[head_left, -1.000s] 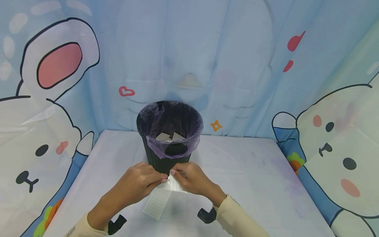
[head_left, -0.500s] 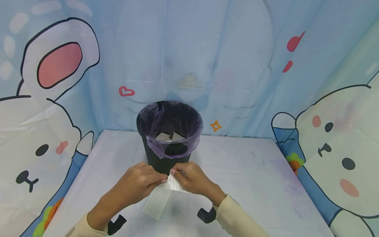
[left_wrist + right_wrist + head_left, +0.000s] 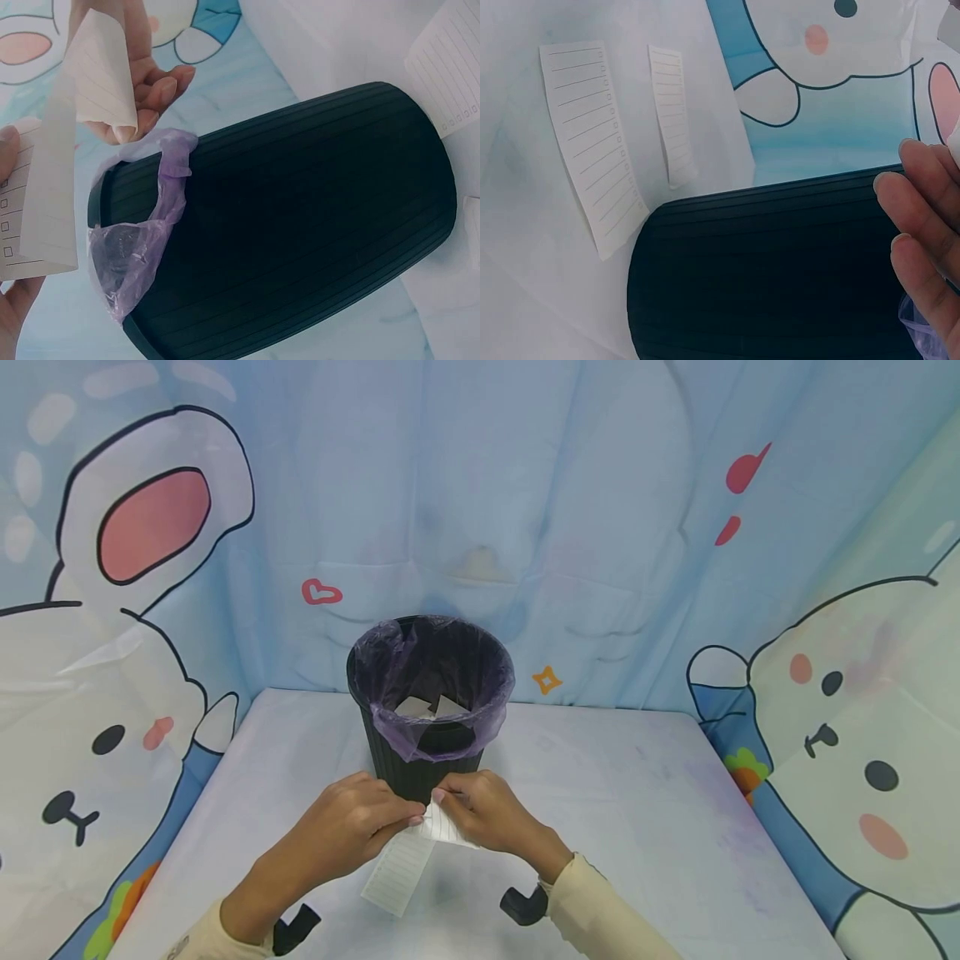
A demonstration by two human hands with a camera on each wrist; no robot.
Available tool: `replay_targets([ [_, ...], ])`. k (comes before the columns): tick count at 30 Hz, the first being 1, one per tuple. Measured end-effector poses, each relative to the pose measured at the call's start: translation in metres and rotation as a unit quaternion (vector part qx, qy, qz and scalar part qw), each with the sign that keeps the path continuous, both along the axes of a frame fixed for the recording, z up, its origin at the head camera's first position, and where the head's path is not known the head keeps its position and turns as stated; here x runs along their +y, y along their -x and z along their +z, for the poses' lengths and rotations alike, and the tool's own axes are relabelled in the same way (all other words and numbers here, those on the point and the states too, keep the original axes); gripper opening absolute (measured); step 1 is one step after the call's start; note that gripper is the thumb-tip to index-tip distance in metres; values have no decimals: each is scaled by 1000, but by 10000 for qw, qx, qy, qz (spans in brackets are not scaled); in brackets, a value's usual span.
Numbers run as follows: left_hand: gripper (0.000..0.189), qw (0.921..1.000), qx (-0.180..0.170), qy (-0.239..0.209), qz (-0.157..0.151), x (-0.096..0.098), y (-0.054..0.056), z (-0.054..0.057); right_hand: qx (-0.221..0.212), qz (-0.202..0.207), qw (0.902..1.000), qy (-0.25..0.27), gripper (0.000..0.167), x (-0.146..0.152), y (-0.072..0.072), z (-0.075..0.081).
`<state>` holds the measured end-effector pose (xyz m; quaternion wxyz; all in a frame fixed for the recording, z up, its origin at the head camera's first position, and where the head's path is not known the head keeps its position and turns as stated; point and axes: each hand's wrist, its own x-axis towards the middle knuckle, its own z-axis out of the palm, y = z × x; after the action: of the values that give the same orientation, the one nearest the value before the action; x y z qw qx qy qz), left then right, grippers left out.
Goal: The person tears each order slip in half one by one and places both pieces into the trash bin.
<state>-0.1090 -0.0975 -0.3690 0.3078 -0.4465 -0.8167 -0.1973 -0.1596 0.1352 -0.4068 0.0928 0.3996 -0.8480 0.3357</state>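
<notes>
Both hands hold a sheet of lined paper (image 3: 442, 828) printed with small checkboxes, low in front of the black bin in the head view. My left hand (image 3: 356, 818) pinches its left part between thumb and fingers. The right side is pinched by my right hand (image 3: 487, 812), its thumb on top. Seen from the left wrist, the paper (image 3: 49, 176) is bent between the two hands near the bin's mouth. A lined strip of paper (image 3: 397, 874) lies on the table below the hands; the right wrist view shows a second, narrower strip (image 3: 671, 116) beside it.
The ribbed black bin (image 3: 431, 768) stands upright at the back of the table, lined with a purple bag (image 3: 491, 714). Pieces of white paper (image 3: 415, 707) lie inside it. A white cloth covers the table (image 3: 600, 793); a cartoon curtain (image 3: 480, 485) hangs behind.
</notes>
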Motion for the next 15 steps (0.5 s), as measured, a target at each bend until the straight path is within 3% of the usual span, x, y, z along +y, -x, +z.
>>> replay_targets([
  [15, 20, 9999, 63, -11, -86, 0, -1, 2, -149, -111, 9998, -74, 16, 2, 0, -3],
])
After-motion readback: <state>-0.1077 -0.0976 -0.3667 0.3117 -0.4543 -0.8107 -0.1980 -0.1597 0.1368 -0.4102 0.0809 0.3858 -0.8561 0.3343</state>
